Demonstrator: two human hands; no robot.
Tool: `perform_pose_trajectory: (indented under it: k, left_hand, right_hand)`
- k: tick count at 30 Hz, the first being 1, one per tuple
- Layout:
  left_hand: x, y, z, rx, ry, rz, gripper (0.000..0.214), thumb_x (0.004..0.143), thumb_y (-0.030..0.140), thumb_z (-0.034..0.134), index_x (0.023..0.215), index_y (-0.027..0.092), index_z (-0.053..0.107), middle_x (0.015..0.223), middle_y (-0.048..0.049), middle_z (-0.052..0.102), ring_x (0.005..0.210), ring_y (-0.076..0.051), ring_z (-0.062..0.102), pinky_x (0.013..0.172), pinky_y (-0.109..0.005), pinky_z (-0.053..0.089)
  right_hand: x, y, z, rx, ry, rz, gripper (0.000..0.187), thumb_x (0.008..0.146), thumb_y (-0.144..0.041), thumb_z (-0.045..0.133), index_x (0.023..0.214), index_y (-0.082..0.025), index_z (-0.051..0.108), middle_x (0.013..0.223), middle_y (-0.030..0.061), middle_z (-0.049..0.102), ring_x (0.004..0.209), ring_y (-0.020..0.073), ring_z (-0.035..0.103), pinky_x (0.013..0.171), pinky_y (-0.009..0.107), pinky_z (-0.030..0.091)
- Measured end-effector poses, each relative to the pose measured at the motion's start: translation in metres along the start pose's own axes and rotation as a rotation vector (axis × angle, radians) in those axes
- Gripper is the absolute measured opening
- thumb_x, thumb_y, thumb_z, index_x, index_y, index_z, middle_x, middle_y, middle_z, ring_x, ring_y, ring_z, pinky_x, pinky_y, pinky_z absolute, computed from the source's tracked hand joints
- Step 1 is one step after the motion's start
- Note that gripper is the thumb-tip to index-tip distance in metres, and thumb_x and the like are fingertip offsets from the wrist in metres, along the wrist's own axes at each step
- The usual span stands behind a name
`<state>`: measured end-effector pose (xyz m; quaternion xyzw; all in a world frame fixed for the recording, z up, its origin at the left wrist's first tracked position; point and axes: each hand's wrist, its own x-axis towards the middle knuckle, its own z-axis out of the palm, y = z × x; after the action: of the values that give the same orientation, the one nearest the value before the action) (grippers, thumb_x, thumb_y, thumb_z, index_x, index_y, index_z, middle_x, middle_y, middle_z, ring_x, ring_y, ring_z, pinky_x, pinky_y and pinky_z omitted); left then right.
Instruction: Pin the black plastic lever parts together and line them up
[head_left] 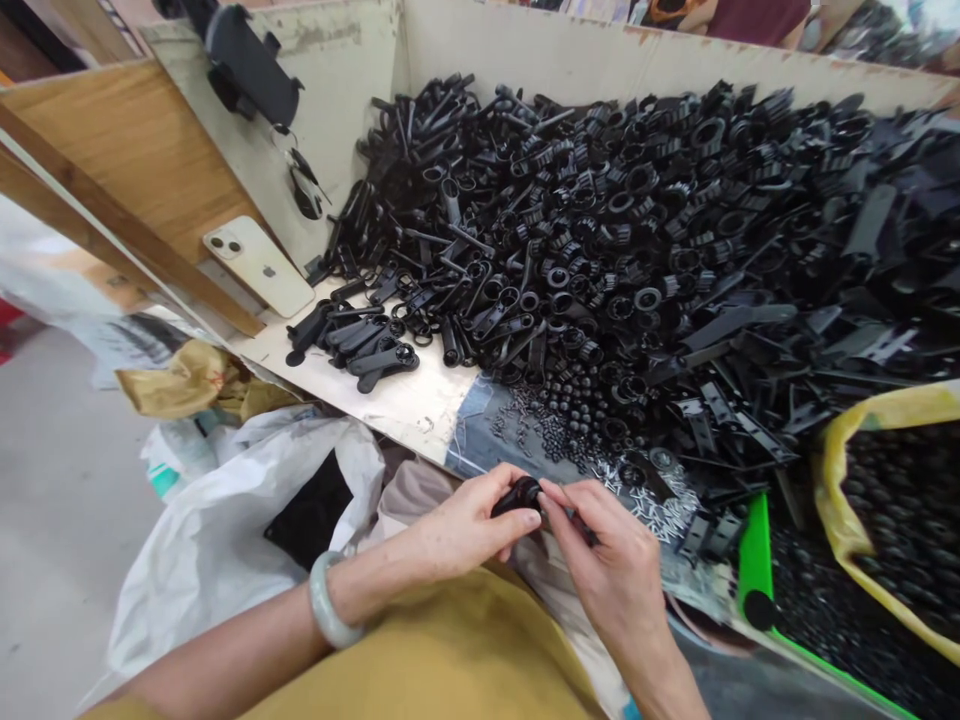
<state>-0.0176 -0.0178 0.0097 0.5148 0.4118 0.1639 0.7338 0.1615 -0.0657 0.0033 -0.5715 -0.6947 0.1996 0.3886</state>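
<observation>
In front of my lap, my left hand (480, 515) is closed around a small black plastic part (517, 495) with a rounded end. My right hand (611, 550) is closed too, its thumb and fingertips pinched against that end. Something dark shows beneath the right fingers, but its kind is hidden. Just past the hands lie small silver pins or screws (660, 505) and little black beads or caps (581, 405). Behind them spreads a large heap of black plastic parts (570, 220), many of them rings and arms. Several finished-looking black arm pieces (375, 345) lie grouped at the left.
A white phone (259, 265) leans on the bin's left wall, below a black phone holder (251, 70) and hanging keys (304, 185). A white sack (202, 560) stands at left. At right are a green strip (755, 560) and a yellow-rimmed bag (836, 480) of black pieces.
</observation>
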Motion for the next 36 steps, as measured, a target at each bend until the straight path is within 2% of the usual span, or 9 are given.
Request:
perform_pose_trajectory:
  k: [7,12,16,20,24,27,31,34,36]
  left_hand:
    - [-0.001,-0.005,-0.005,0.296,0.040,0.120,0.018,0.095,0.034,0.058,0.104,0.021,0.066,0.084,0.0008,0.065,0.075,-0.016,0.057,0.066,-0.027,0.041]
    - [-0.004,-0.003,-0.006,0.413,0.046,0.189,0.020,0.096,0.033,0.057,0.106,0.022,0.070,0.091,-0.0022,0.071,0.082,-0.020,0.061,0.071,-0.029,0.042]
    - [-0.009,0.002,-0.011,0.429,-0.002,0.263,0.022,0.099,0.030,0.054,0.110,0.023,0.071,0.086,-0.0021,0.071,0.077,-0.019,0.063,0.069,-0.028,0.042]
    - [-0.016,0.002,-0.012,0.430,-0.150,0.288,0.028,0.101,0.025,0.049,0.122,0.024,0.068,0.088,-0.0030,0.074,0.077,-0.019,0.067,0.071,-0.027,0.046]
    - [-0.021,-0.006,-0.004,0.517,-0.007,0.312,0.029,0.101,0.021,0.049,0.123,0.024,0.067,0.109,-0.0083,0.073,0.097,-0.024,0.069,0.086,-0.032,0.048]
    - [-0.020,-0.011,-0.003,0.568,0.130,0.332,0.031,0.097,0.014,0.050,0.120,0.023,0.068,0.115,-0.0108,0.071,0.106,-0.027,0.066,0.094,-0.036,0.046]
    - [-0.019,-0.014,-0.011,0.465,0.198,0.205,0.038,0.091,0.019,0.061,0.128,0.025,0.059,0.113,-0.0074,0.070,0.108,-0.028,0.064,0.093,-0.037,0.045]
    - [-0.018,-0.014,-0.015,0.500,0.145,0.206,0.023,0.090,0.013,0.055,0.108,0.025,0.063,0.095,-0.0025,0.069,0.089,-0.024,0.062,0.082,-0.033,0.044]
    - [-0.016,-0.015,-0.013,0.658,0.212,0.285,0.026,0.087,0.004,0.046,0.095,0.024,0.062,0.091,-0.0039,0.065,0.086,-0.023,0.059,0.081,-0.034,0.042]
  right_hand:
    - [0.003,0.007,-0.013,-0.103,-0.175,-0.222,0.027,0.102,-0.010,0.050,0.114,-0.020,0.072,0.093,0.0069,0.072,0.077,0.0158,0.071,0.067,0.024,0.057]
    - [0.006,0.008,-0.017,-0.091,-0.274,-0.251,0.031,0.102,-0.009,0.048,0.117,-0.020,0.072,0.092,0.0070,0.072,0.076,0.0158,0.071,0.065,0.024,0.058]
    - [0.004,0.014,-0.017,0.090,-0.236,-0.071,0.025,0.100,-0.022,0.061,0.122,-0.025,0.072,0.091,0.0054,0.070,0.073,0.0163,0.067,0.064,0.026,0.056]
    - [-0.008,0.019,-0.011,0.300,-0.214,0.223,0.040,0.091,-0.035,0.076,0.129,-0.025,0.067,0.078,-0.0012,0.065,0.061,0.0144,0.060,0.056,0.025,0.051]
    - [-0.022,0.014,0.005,0.457,-0.216,0.407,0.028,0.090,-0.042,0.074,0.109,-0.022,0.076,0.076,0.0009,0.069,0.063,0.0152,0.060,0.057,0.025,0.050]
    - [-0.025,0.009,0.019,0.592,-0.100,0.561,0.038,0.089,-0.050,0.072,0.114,-0.020,0.076,0.082,0.0032,0.071,0.065,0.0159,0.061,0.058,0.026,0.052]
    - [-0.017,0.005,0.021,0.552,-0.052,0.566,0.039,0.086,-0.048,0.076,0.112,-0.020,0.079,0.078,0.0024,0.069,0.062,0.0145,0.058,0.056,0.026,0.050]
    - [-0.004,0.003,0.014,0.521,-0.111,0.477,0.034,0.088,-0.051,0.072,0.100,-0.020,0.081,0.081,0.0050,0.072,0.066,0.0166,0.062,0.058,0.026,0.050]
    - [0.002,0.001,0.012,0.523,-0.147,0.485,0.036,0.087,-0.055,0.073,0.090,-0.019,0.079,0.076,0.0044,0.071,0.063,0.0164,0.061,0.056,0.026,0.049]
